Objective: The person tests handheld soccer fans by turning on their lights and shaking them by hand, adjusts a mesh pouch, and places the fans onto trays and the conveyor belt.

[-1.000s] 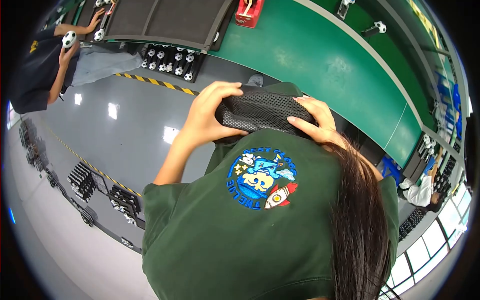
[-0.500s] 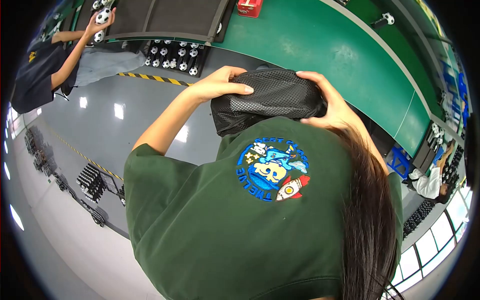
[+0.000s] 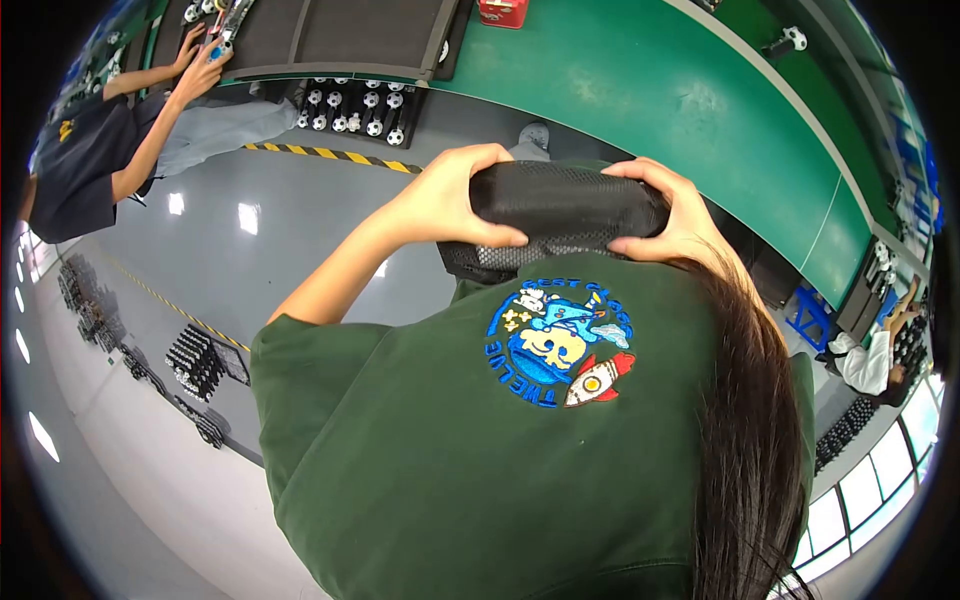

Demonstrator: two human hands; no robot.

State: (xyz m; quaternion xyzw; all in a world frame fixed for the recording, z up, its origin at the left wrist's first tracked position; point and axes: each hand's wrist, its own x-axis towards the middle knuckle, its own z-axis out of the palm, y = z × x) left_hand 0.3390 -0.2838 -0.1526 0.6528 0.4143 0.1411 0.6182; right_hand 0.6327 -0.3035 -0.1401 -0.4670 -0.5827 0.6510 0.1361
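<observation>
From my remote feed, both hands — left hand (image 3: 455,205), right hand (image 3: 672,215) — now clamp the black mesh pouch (image 3: 565,205), flattened since a moment ago, at twelve o'clock above the green shirt (image 3: 480,450).

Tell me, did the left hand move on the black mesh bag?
Yes. The left hand slid down from atop the mesh bag, nearer the shirt badge, now gripping its end.
</observation>
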